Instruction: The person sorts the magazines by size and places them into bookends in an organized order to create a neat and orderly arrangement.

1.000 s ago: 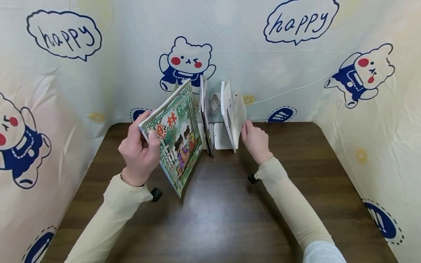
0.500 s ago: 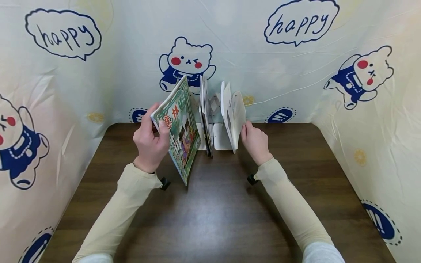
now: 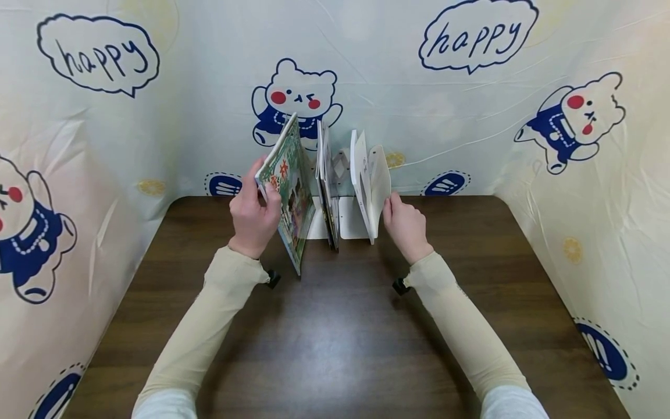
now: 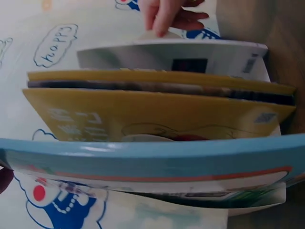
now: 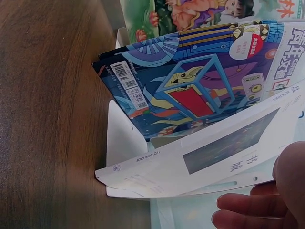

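My left hand [image 3: 253, 215] grips a green illustrated magazine [image 3: 293, 198] by its near upper edge, thumb on the cover. It is upright and slightly tilted at the left end of a white book rack [image 3: 354, 218]. Its blue spine [image 4: 152, 157] crosses the left wrist view. My right hand [image 3: 407, 227] pinches the edge of the rack's right end panel [image 3: 380, 186]. Between the panels stand several thin magazines [image 3: 325, 192], one with a dark blue cover [image 5: 190, 86], another with a yellow cover [image 4: 167, 112]. A white book [image 3: 362, 180] leans against the right panel.
The rack stands at the back of a dark wooden table [image 3: 335, 337]. Right behind it hangs a pale cloth [image 3: 392, 99] printed with bears, which also closes in both sides. Small black wrist cameras [image 3: 401, 286] sit at both cuffs.
My left hand has carried the green magazine to the right and back towards the rack, turning it more edge-on to the head view. The right hand stays at the end panel.
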Demonstrator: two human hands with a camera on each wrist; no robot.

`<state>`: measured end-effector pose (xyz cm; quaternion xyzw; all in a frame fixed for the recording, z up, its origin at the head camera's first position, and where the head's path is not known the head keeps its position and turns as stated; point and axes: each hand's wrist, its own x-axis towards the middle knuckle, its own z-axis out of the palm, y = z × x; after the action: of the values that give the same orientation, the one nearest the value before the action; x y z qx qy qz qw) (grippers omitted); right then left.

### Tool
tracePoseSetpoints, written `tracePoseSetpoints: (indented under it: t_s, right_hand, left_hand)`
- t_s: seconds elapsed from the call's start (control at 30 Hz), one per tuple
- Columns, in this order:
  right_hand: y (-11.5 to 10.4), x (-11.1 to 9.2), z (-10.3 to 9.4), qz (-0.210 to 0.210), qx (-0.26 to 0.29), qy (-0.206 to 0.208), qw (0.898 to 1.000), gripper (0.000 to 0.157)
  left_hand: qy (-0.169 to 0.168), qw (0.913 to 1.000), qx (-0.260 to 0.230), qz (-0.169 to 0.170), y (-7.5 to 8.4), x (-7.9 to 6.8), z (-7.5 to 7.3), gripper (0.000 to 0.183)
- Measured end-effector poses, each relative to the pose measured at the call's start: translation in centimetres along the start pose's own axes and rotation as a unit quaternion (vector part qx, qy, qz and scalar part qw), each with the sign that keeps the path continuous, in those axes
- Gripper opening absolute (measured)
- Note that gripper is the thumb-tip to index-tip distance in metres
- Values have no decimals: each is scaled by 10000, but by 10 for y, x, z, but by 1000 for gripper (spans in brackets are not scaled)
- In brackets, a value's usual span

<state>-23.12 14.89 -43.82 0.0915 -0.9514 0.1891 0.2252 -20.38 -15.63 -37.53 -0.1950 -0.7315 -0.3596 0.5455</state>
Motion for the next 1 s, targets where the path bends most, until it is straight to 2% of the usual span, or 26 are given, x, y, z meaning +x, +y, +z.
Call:
tracePoseSetpoints:
  t_s: [0.33, 1.0]
  right_hand:
    - [1, 0, 0, -63, -16, 58, 10000, 27]
    - [1, 0, 0, 28, 46, -42, 10000, 26]
  left_hand:
    - [14, 9997, 129, 191, -10, -3, 15, 45]
    - [360, 9984, 255, 350, -17, -11, 35, 42]
